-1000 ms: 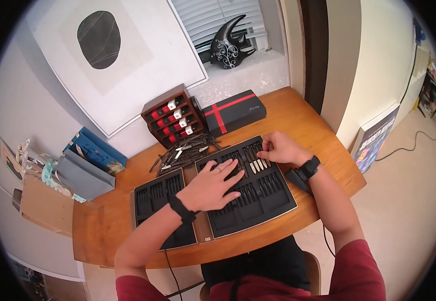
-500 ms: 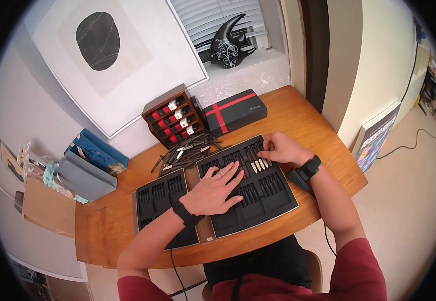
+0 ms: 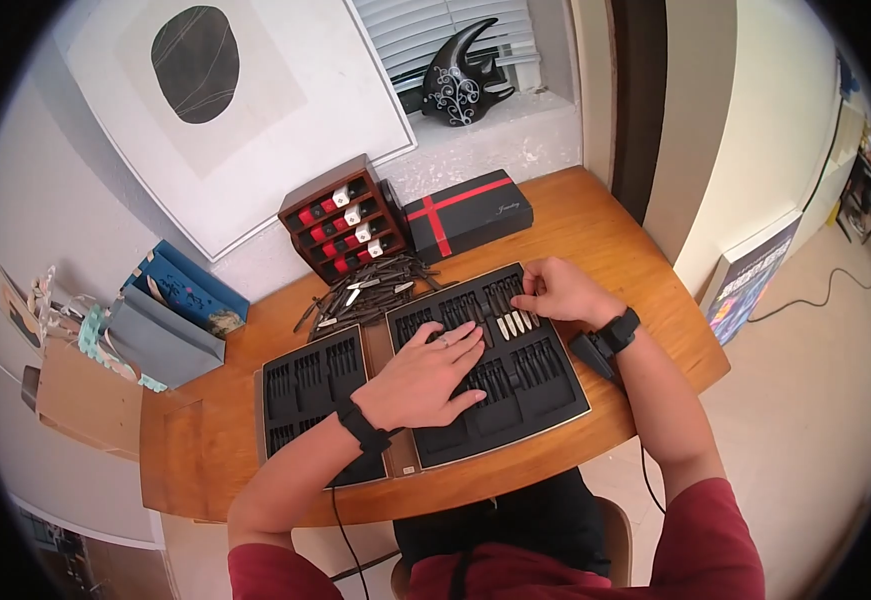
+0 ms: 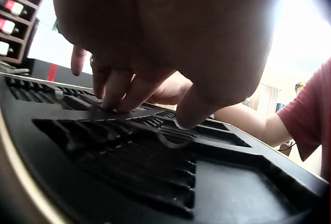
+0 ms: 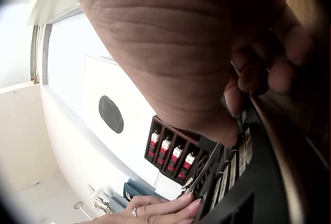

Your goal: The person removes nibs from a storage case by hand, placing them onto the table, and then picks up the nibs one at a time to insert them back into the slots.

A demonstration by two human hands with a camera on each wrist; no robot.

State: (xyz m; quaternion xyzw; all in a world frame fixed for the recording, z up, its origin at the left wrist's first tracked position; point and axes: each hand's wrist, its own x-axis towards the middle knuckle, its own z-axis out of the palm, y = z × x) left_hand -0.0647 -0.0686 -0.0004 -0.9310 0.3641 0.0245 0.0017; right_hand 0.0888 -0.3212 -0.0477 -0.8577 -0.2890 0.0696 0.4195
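Observation:
In the head view, my left hand (image 3: 421, 378) lies spread over the middle of a black slotted case (image 3: 455, 440), its fingertips down on the slots. In the left wrist view, the fingertips (image 4: 116, 100) rest among the dark grooves. At the case's upper right, my right hand (image 3: 562, 291) has curled fingers, with thumb and fingertips pinching at the end of a row of slim dark pieces with silver ends (image 3: 515, 325). Beside those silver strips (image 5: 232, 167), the right thumb touches the row in the right wrist view. Most of what it pinches is hidden by the hand.
A tangled heap of dark slim pieces (image 3: 370, 290) lies behind the case. Past it stand a wooden rack (image 3: 330, 195) with red-and-white items and a black box with red ribbon (image 3: 475, 225). Paper bags (image 3: 170, 345) stand at left; the case's left panel (image 3: 315, 380) lies open.
The head view has shifted slightly. Both hands keep nearly the same places on the case, the left spread and the right at the row's end.

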